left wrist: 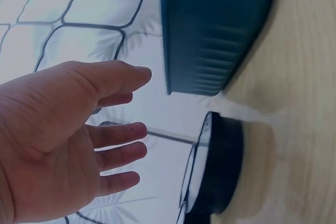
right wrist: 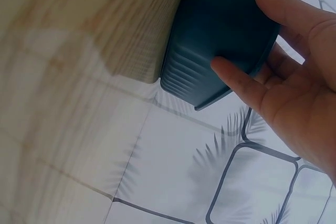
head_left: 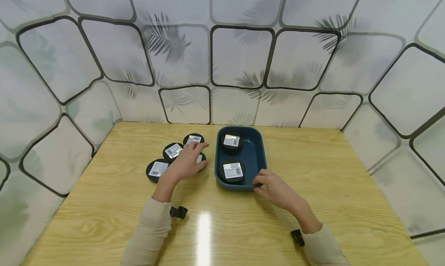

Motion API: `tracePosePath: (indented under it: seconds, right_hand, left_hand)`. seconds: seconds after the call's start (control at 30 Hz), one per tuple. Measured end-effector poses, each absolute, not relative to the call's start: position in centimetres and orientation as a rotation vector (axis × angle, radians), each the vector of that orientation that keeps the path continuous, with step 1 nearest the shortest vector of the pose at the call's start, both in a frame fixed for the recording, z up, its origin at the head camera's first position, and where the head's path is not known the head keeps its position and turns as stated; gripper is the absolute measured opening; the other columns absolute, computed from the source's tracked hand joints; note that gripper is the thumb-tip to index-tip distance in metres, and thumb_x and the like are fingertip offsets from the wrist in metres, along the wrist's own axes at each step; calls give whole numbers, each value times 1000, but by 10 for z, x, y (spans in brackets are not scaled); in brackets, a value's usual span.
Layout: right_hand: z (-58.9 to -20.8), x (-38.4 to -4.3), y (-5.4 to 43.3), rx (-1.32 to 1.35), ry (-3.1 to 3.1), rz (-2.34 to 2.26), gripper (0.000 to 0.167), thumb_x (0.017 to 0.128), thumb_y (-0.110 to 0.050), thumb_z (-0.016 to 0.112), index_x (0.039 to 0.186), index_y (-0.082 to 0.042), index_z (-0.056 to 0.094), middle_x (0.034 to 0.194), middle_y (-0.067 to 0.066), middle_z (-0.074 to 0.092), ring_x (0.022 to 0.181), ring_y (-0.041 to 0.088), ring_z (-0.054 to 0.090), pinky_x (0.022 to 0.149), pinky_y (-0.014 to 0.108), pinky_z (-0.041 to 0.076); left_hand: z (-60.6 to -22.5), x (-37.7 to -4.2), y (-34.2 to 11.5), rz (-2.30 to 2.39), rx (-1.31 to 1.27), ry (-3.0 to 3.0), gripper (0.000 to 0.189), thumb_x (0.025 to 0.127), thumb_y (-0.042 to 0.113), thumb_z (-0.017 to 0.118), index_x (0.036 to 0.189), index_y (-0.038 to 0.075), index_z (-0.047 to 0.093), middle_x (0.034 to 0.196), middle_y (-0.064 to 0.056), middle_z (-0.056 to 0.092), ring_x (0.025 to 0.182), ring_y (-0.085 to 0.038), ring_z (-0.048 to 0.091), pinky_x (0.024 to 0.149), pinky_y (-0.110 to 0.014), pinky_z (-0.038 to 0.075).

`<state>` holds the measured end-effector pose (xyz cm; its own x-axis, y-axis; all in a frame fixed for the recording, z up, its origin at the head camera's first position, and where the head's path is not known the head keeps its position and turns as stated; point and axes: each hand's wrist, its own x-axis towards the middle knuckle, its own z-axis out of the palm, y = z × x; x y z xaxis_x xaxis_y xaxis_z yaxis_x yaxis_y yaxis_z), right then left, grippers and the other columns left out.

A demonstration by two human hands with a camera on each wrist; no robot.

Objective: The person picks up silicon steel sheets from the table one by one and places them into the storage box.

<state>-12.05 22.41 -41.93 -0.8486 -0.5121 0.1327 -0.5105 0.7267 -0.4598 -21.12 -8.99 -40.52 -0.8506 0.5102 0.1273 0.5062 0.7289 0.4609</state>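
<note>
My left hand (head_left: 187,162) hovers over a group of black round tubs with white labels, its fingers spread and holding nothing. One tub (head_left: 157,169) lies left of the hand, another (head_left: 172,151) just behind it, and a third (head_left: 193,138) farther back; the hand partly covers one more. In the left wrist view a tub (left wrist: 223,163) stands beyond the fingertips. My right hand (head_left: 276,188) grips the rim of a dark blue plastic bin (head_left: 253,150) at its near right corner. Two labelled tubs sit inside the bin, one near the back (head_left: 231,141), one at the front (head_left: 233,171).
The light wooden table (head_left: 330,173) carries everything. A patterned curtain (head_left: 240,57) with dark outlines and leaf shapes closes off the back and both sides. Black camera mounts (head_left: 179,212) are strapped at both wrists.
</note>
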Motion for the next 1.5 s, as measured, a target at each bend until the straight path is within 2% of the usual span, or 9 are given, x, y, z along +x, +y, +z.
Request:
tracePosePath:
  seconds: [0.27,0.77,0.97,1.2,1.5]
  right_hand:
    - [-417,-120,225,-853,2921,-765,9,87,-6,75,93,-12,74,89,-7,57,84,10,52,73,29,50]
    - [-420,-120,225,-853,2920,-765,9,87,-8,75,93,-14,73,91,-8,56,85,10,51,74,29,50]
    - [-422,-120,226,-885,2936,-749,11,86,-5,76,93,-14,73,90,-7,56,85,11,52,73,29,50]
    - [-421,-120,225,-902,2943,-748,10,86,-5,76,92,-13,73,91,-5,57,86,12,53,75,31,50]
    - [-421,-120,225,-903,2932,-756,10,86,-5,75,93,-13,73,90,-6,57,86,12,52,74,30,50]
  left_hand:
    - [-396,-206,-105,823,777,2903,55,96,19,64,146,5,44,142,-26,44,130,-46,41,103,-59,38]
    - [-391,-207,-118,836,708,2856,56,98,22,61,148,5,42,144,-26,43,133,-44,40,104,-58,39]
    - [-389,-207,-124,822,645,2850,58,98,23,62,149,6,40,144,-27,42,133,-45,39,104,-59,38]
    - [-389,-208,-136,850,621,2873,56,97,18,63,147,3,41,141,-31,42,130,-50,39,101,-63,38]
    - [-388,-207,-147,829,539,2857,54,98,19,60,146,5,40,140,-32,40,130,-50,37,99,-65,39]
